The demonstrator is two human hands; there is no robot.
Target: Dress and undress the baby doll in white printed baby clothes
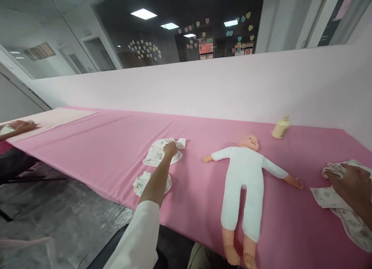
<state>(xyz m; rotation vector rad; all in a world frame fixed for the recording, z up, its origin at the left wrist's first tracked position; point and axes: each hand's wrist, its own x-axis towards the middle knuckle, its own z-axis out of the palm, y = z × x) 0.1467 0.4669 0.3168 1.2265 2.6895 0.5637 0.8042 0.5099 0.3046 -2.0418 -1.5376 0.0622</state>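
The head view shows a doll (pixel 245 172) in white lying face up on the pink cloth (pixel 194 211), its feet at the near edge. Left of it, a small garment (pixel 141 182) lies partly under the left forearm. At right, the right hand (pixel 351 181) has its fingers curled onto patterned clothing (pixel 328 197). Farther, the left hand (pixel 170 148) grips a white garment (pixel 155 152). Beyond stands a cream bottle (pixel 280 128).
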